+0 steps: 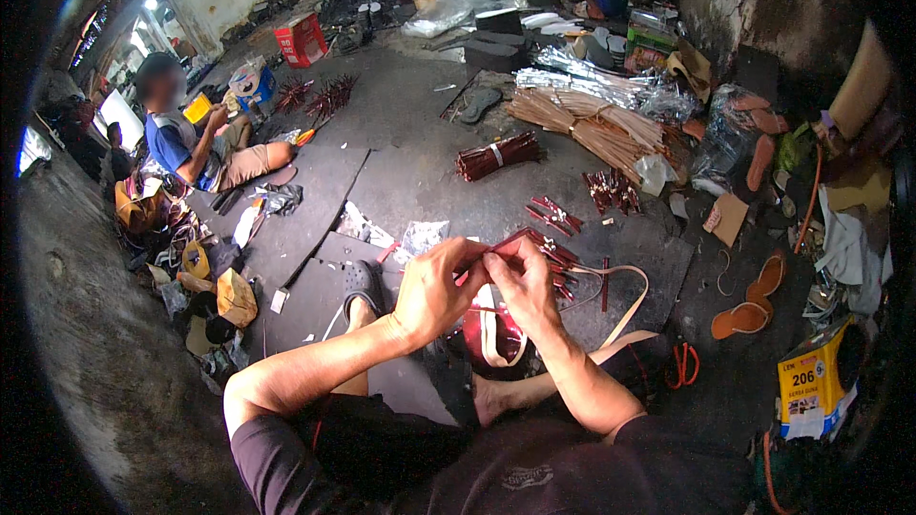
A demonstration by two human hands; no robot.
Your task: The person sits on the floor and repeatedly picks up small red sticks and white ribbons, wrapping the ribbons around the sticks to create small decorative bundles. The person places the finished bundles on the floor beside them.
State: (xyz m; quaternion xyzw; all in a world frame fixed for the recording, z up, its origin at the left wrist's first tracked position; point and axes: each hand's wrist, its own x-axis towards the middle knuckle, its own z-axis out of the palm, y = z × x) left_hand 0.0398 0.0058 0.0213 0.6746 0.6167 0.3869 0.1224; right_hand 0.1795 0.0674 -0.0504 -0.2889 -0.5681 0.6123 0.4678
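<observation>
In front of my chest, my left hand (434, 294) and my right hand (527, 288) meet, both closed in a pinch. Between their fingertips is a thin dark red strip (510, 238), partly covered by the fingers. Below the hands, a pale beige strap (637, 298) curves out to the right, and a cream loop (489, 339) hangs over a dark red piece (472, 329) near my legs. Just beyond my right hand lie small tied bunches of dark red strips (553, 216). Farther off is a thicker bundle of dark red strips (498, 155).
Orange-handled scissors (682, 365), brown sandal soles (742, 318) and a yellow can (811, 383) lie to the right. Long tan strips (596, 124) are piled at the far right. A seated person (181, 138) works at the left; two others sit at the back. A dark clog (361, 284) is near my left forearm.
</observation>
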